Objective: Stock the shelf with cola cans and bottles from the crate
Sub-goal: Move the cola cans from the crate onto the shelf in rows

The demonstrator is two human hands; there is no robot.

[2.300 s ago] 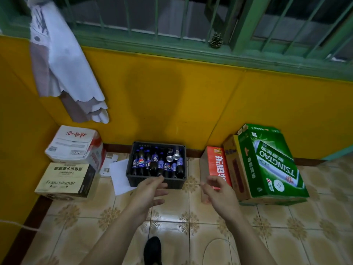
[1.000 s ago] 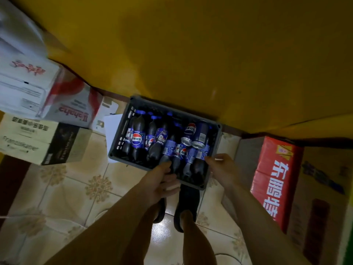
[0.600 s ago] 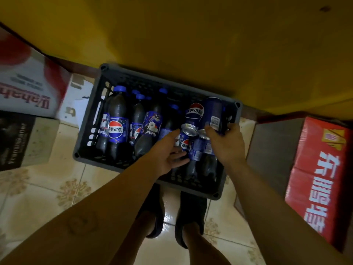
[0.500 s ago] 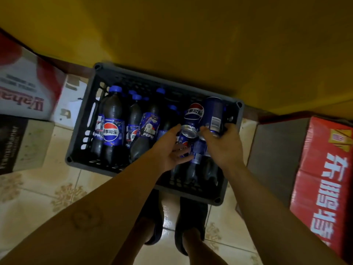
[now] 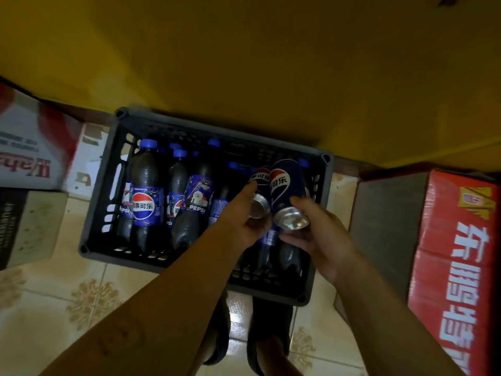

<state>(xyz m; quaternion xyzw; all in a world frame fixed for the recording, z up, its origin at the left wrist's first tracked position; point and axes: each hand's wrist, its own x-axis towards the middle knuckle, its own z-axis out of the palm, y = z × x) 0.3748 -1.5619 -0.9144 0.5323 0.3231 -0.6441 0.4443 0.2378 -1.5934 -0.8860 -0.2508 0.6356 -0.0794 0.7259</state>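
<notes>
A dark grey plastic crate (image 5: 97, 213) stands on the tiled floor against the yellow wall, with several blue-capped cola bottles (image 5: 146, 191) lying in it. My left hand (image 5: 244, 221) grips one blue cola can (image 5: 260, 185) above the crate's right half. My right hand (image 5: 317, 229) grips a second blue cola can (image 5: 284, 191), tilted with its silver end toward me. The two cans are side by side, almost touching. No shelf is in view.
White and red cartons (image 5: 29, 147) and a brown carton (image 5: 27, 226) sit left of the crate. A red carton with white characters (image 5: 458, 267) stands at the right. My dark slippers (image 5: 260, 329) are just in front of the crate.
I bent down over the crate and both hands reached into its right side. Each hand took hold of a can, and both cans are now lifted above the bottles.
</notes>
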